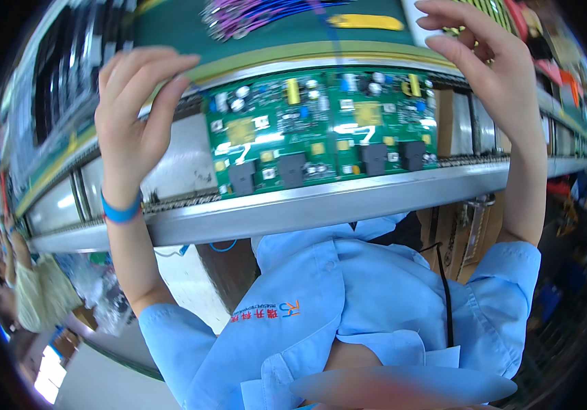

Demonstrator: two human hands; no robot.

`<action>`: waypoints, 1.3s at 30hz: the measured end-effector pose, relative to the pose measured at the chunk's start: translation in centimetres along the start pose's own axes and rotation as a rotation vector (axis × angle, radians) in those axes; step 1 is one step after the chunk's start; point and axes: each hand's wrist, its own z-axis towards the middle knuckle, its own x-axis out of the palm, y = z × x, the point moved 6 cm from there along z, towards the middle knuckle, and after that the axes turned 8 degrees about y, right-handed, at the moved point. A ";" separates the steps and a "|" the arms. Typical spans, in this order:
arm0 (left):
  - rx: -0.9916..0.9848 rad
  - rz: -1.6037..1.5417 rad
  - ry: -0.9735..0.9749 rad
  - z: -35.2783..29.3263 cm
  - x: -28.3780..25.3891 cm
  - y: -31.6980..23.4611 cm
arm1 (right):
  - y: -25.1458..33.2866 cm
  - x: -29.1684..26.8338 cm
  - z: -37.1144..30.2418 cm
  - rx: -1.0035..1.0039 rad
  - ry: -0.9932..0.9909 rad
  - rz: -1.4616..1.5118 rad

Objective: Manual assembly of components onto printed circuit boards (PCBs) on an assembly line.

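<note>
A green circuit board panel, made of two like halves, lies between the conveyor's rails in front of me. Black block-shaped parts line its near side, with white, blue and yellow components farther back. At the panel's far left corner hovers my left hand, its thumb apart from the bent fingers and nothing seen between them. A blue band circles that wrist. My right hand is raised beyond the far right corner, thumb and fingers spread, with nothing seen in it. Neither hand appears to touch the panel.
The silver near rail runs between my body and the panel. On the green bench behind lie a bundle of purple and blue wires and a yellow strip. Black upright racks stand far left. Another person's sleeve shows at left.
</note>
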 end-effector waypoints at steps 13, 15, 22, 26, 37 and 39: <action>0.125 -0.044 0.420 11.5 9.0 -13.2 | -9.7 4.2 -5.3 -0.358 0.147 0.128; 0.138 0.019 0.470 12.1 10.5 -13.4 | -10.2 5.0 -5.9 -0.394 0.093 0.122; 0.124 0.015 0.627 13.2 12.5 -13.3 | -11.1 7.5 -6.5 -0.284 0.228 -0.056; 0.102 -0.053 0.666 14.0 13.0 -13.2 | -11.2 7.6 -6.9 -0.297 0.171 0.004; 0.212 0.154 0.614 13.7 12.4 -14.9 | -11.2 8.1 -6.6 -0.221 0.296 -0.018; 0.218 0.220 0.648 13.8 12.5 -15.0 | -11.2 8.1 -6.5 -0.223 0.301 -0.020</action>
